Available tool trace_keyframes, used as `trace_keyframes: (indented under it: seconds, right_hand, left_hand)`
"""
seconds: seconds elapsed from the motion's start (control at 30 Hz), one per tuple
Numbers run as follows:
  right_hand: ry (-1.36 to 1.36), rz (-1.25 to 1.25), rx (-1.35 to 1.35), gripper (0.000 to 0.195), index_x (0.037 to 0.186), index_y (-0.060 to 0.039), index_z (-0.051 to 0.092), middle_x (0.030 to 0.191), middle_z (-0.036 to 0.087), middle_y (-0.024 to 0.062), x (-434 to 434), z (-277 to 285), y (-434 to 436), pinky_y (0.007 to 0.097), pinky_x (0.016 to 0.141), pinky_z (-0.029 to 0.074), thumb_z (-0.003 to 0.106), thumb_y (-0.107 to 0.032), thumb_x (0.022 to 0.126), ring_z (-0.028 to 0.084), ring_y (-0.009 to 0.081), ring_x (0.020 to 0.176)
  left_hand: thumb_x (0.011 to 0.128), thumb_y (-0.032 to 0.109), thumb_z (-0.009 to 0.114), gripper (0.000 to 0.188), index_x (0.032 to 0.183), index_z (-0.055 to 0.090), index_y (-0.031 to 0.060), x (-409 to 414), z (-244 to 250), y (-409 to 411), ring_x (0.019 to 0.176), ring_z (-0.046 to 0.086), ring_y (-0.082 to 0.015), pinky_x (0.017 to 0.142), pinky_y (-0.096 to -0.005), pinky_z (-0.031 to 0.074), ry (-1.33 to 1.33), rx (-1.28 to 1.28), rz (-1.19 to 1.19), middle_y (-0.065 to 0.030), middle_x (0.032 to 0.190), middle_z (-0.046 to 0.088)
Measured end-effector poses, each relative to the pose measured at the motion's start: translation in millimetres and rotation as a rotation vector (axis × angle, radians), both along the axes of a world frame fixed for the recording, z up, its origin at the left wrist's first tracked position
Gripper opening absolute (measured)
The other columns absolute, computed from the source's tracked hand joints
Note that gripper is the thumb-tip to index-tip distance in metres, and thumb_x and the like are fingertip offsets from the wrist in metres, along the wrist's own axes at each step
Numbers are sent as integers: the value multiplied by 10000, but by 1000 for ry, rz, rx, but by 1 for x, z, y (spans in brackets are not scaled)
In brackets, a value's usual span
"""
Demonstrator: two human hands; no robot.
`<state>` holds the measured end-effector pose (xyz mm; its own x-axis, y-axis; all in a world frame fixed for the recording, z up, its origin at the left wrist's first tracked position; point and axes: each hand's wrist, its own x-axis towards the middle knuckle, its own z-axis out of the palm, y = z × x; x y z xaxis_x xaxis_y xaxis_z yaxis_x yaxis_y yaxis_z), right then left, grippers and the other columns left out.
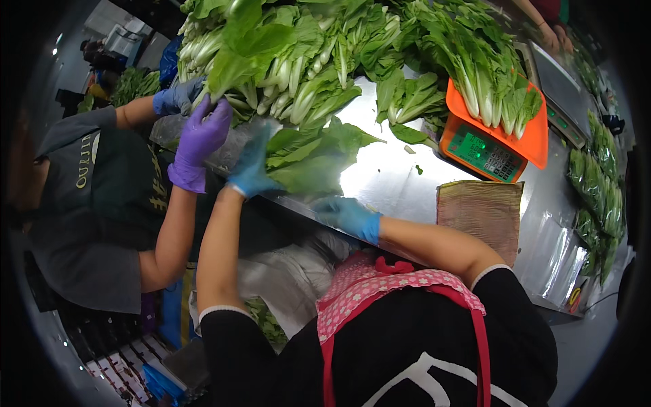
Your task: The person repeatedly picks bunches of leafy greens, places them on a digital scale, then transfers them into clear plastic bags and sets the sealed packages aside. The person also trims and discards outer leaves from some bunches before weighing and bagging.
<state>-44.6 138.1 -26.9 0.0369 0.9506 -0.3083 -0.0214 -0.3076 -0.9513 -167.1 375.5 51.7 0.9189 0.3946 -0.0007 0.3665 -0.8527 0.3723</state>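
Observation:
My left hand (254, 165), in a blue glove, cups the near end of a bunch of leafy greens (315, 157), its thumb and fingers on either side. Motion blurs both the hand and some leaves. Lower and to the right, my right hand (351, 216), also blue-gloved, is at the front edge of the metal table (379, 188), just below the leaves. Its fingertips are too blurred to show whether they grip anything. A large heap of pale-stemmed greens (305, 56) covers the table's far side.
An orange scale (488, 147) bears more greens in its pan. Nearer lie a folded brown cloth (478, 216) and clear plastic bags (552, 254). Bagged greens (597, 178) line the right. At left, a co-worker's purple-gloved hand (201, 140) holds greens; another person's hands (557, 38) show top right.

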Motion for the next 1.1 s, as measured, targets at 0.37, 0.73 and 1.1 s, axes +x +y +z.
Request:
trace_keyframes:
  seconds: [0.37,0.73,1.1]
  right_hand:
    - [46,-585,78,295,1065,24,587,895,649,80,99,-32,18,261,688,496,664,-201,890,580,109,781]
    - [-530,-394,127,632,1359,-57,451,862,623,87,83,-10,-34,304,705,498,695,-205,795,601,182,731]
    - [584,-783,3,273,1021,-9,565,815,644,134,106,-29,-63,324,483,546,524,-249,898,693,246,708]
  left_hand:
    - [809,503,696,635,1220,555,40,75,-34,-99,950,622,-250,783,-368,526,-11,-1217,596,-106,1073,640]
    - [856,195,691,530,1282,438,5,8,-60,-136,1023,558,-221,833,-348,524,-512,-1259,718,-111,1120,527]
    - [777,-62,614,787,1441,194,-12,61,-89,-193,941,589,-168,803,-276,489,-597,-743,457,-143,1140,565]
